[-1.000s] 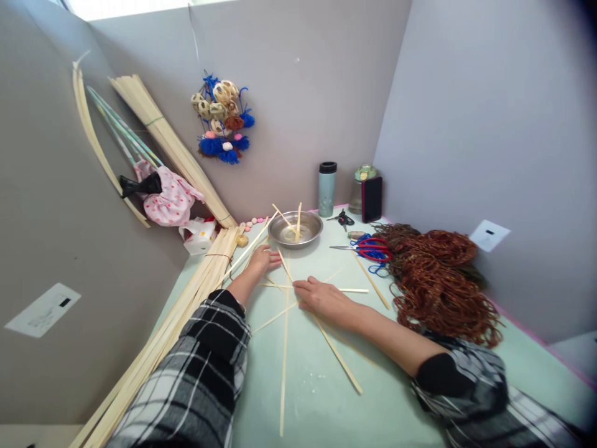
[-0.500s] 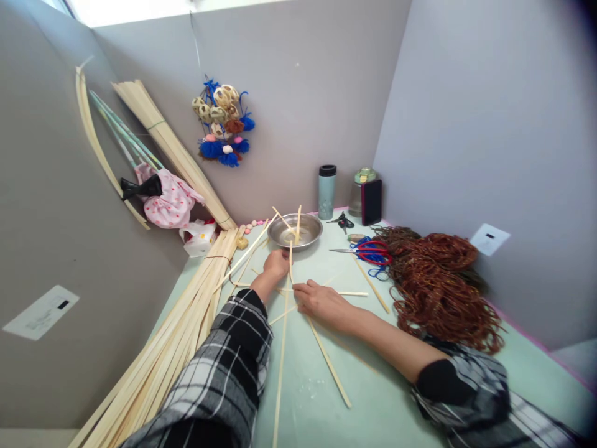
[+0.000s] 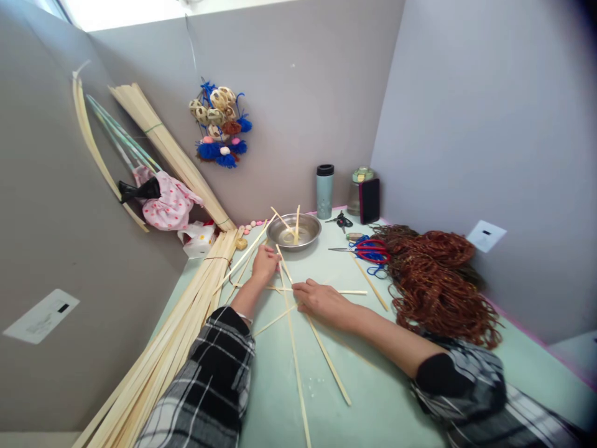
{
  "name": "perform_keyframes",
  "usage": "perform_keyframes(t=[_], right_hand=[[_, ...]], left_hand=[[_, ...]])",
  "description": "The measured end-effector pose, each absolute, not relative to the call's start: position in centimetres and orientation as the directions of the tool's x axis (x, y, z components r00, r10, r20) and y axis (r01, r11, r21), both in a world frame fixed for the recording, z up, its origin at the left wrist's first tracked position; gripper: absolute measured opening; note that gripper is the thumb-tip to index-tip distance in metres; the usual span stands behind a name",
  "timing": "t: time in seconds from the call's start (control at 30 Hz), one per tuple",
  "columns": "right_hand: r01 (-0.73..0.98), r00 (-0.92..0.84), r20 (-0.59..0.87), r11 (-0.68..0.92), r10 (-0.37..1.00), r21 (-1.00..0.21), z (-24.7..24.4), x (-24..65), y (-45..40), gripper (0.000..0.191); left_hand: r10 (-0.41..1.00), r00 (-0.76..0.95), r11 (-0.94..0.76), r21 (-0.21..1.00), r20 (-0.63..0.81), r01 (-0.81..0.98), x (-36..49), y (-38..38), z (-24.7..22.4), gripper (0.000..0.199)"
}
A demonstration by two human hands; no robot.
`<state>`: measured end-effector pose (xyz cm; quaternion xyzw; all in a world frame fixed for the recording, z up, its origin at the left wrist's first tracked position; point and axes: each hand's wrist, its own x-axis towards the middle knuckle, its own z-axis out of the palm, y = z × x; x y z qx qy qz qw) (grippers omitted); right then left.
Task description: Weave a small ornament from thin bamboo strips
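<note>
Several thin pale strips cross one another on the green table [image 3: 373, 392], fanning out from a point beside my right hand. My left hand [image 3: 265, 262] is closed on the upper end of a long strip [image 3: 295, 354] that runs down to the near edge of the view. My right hand [image 3: 324, 303] lies over the crossing, its fingertips pressed together on the strips. From under it one strip [image 3: 329, 361] slants down to the right, and another [image 3: 353, 292] points right. What sits beneath the right palm is hidden.
A steel bowl [image 3: 295, 232] holds strips. Right of it are red-handled scissors [image 3: 373, 251], small black scissors [image 3: 344, 221], a tumbler [image 3: 325, 191], a phone [image 3: 370, 201] and brown cord [image 3: 438, 280]. A bundle of long strips [image 3: 186, 323] fills the left side.
My left hand has moved left and slightly down from near the bowl. The long strip's top has swung left and its lower end right. My right hand has hardly moved.
</note>
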<state>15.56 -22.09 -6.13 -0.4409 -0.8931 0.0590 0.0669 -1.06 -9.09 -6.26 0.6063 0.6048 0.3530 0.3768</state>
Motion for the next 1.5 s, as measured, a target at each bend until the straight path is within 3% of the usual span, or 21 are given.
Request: perform_keyframes(t=[0.2,0.4,0.67,0.73,0.83,0.87,0.9,1.0,1.13,1.23,1.33,1.5], right_hand=[[0.775,-0.603,0.083,0.607,0.793,-0.177,-6.5,15.8,-21.9,0.018],[0.778,-0.598,0.065,0.598,0.799,-0.195,-6.1,15.7,-22.1,0.018],[0.773,-0.6,0.077,0.602,0.796,-0.201,-6.0,15.8,-22.2,0.019],[0.77,-0.6,0.084,0.603,0.796,-0.208,-6.1,15.8,-22.2,0.021],[0.772,-0.594,0.087,0.598,0.799,-0.215,-6.2,15.8,-22.3,0.022],[0.774,-0.593,0.083,0.595,0.801,-0.215,-6.2,15.8,-22.3,0.022],[0.776,-0.592,0.079,0.594,0.802,-0.214,-6.1,15.7,-22.3,0.022],[0.775,-0.594,0.074,0.595,0.801,-0.212,-6.1,15.7,-22.3,0.021],[0.775,-0.594,0.082,0.596,0.8,-0.208,-5.9,15.7,-22.5,0.02],[0.778,-0.593,0.076,0.595,0.802,-0.204,-5.8,15.7,-22.5,0.018],[0.782,-0.59,0.064,0.59,0.805,-0.204,-5.6,15.7,-22.6,0.018],[0.775,-0.594,0.071,0.594,0.801,-0.216,-5.7,15.8,-22.6,0.02]], left_hand=[[0.995,0.082,-0.068,0.975,0.051,0.213,0.8,-9.5,-6.6,0.024],[0.977,0.167,-0.155,0.977,0.13,0.149,0.6,-10.1,-6.5,0.025],[0.914,0.398,-0.271,0.847,0.078,0.457,-0.5,-11.3,-6.0,0.016],[0.903,0.424,-0.313,0.783,0.069,0.538,-2.1,-12.0,-5.0,0.028],[0.886,0.463,-0.363,0.682,0.04,0.635,-6.0,-14.0,-2.8,0.061],[0.872,0.489,-0.417,0.553,0.019,0.721,-7.5,-15.0,-2.1,0.072],[0.883,0.469,-0.422,0.425,-0.008,0.801,-9.0,-16.0,-1.7,0.08],[0.962,0.244,-0.228,0.131,-0.121,0.965,-13.2,-19.0,-1.4,0.099],[0.984,0.086,-0.096,-0.059,-0.155,0.994,-18.9,-21.4,-3.3,0.108],[0.989,-0.083,0.079,-0.036,-0.125,0.996,-22.9,-21.1,-4.6,0.109],[0.97,-0.044,0.066,0.085,-0.239,0.994,-25.0,-20.1,-5.0,0.108],[0.964,-0.144,0.145,-0.014,-0.222,0.989,-23.3,-19.8,-4.4,0.096]])
